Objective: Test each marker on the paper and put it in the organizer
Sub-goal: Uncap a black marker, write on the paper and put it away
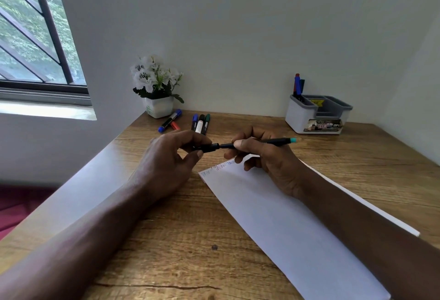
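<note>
Black marker (276, 141), teal-ended: hanging level above the far corner of the paper (273, 216).
Left hand (166, 157): curling round its cap end.
Right hand (266, 157): pinching the barrel.
Paper: lying along the table's (190, 240) right side.
Organizer (300, 116): standing at the far right corner, holding upright markers (297, 85).
Loose markers (200, 123): lying near the far left corner, beside a flower pot (160, 107).

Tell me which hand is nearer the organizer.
Right. The right hand, holding the marker, is left of the organizer and closer to the person; the left hand grips the marker's other end farther left, by the loose markers.
</note>
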A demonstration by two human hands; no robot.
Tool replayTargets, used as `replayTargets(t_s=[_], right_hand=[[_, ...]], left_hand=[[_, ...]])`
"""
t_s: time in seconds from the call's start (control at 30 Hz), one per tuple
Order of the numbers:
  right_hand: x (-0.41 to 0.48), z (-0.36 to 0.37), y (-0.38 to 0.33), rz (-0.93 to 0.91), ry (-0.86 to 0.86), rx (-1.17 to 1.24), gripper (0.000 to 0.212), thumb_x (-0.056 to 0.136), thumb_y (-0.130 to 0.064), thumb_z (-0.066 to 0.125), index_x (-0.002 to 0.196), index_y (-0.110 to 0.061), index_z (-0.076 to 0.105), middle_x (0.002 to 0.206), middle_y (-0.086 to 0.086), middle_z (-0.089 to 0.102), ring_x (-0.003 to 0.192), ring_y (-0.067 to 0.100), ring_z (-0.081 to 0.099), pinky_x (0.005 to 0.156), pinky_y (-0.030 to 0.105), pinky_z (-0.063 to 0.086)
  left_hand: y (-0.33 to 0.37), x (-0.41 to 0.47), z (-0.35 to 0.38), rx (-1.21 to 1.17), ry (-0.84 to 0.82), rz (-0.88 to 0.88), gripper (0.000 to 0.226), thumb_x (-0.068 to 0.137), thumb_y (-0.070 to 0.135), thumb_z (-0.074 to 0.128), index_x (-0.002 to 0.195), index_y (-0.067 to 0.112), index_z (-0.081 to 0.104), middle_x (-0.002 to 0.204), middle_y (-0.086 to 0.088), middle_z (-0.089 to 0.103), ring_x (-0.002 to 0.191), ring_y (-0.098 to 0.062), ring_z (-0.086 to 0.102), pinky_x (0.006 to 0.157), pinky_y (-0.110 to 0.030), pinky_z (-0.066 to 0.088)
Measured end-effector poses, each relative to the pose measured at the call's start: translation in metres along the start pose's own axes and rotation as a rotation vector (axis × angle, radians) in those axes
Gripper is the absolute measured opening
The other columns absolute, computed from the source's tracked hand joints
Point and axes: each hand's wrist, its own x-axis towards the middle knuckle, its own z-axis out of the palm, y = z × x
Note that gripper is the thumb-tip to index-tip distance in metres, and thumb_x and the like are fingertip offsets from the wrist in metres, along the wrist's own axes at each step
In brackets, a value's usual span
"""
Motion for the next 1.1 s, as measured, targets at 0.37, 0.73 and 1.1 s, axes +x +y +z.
replayTargets(t_s=[0.37, 0.73, 1.1], right_hand=[[0.001, 0.007, 0.0, -0.093, 0.084, -0.059, 0.018, 0.083, -0.024, 0.08, 0.088, -0.01, 0.069, 0.077, 0.013, 0.076, 0.058, 0.019, 0.062, 0.056, 0.031, 0.051], [-0.002, 0.016, -0.004, -0.12, 0.094, 0.066, 0.02, 0.074, -0.029, 0.079, 0.072, -0.013, 0.068, 0.062, 0.011, 0.067, 0.051, 0.02, 0.055, 0.049, 0.027, 0.046], [0.005, 0.016, 0.0, -0.09, 0.078, 0.022, 0.022, 0.094, -0.024, 0.068, 0.09, -0.002, 0.067, 0.064, 0.009, 0.066, 0.055, 0.02, 0.056, 0.052, 0.028, 0.047]], left_hand=[[0.011, -0.004, 0.001, -0.062, -0.051, 0.121, 0.032, 0.092, 0.013, 0.073, 0.119, 0.03, 0.073, 0.103, 0.022, 0.075, 0.099, 0.001, 0.069, 0.077, -0.035, 0.061], [0.011, -0.012, 0.007, -0.273, 0.04, 0.161, 0.022, 0.088, 0.012, 0.078, 0.109, 0.019, 0.078, 0.095, 0.012, 0.078, 0.091, -0.014, 0.075, 0.079, -0.033, 0.06], [0.012, -0.003, 0.009, -0.149, 0.033, 0.11, 0.017, 0.089, 0.023, 0.078, 0.106, 0.027, 0.076, 0.091, 0.017, 0.076, 0.088, -0.004, 0.072, 0.075, -0.037, 0.06]])
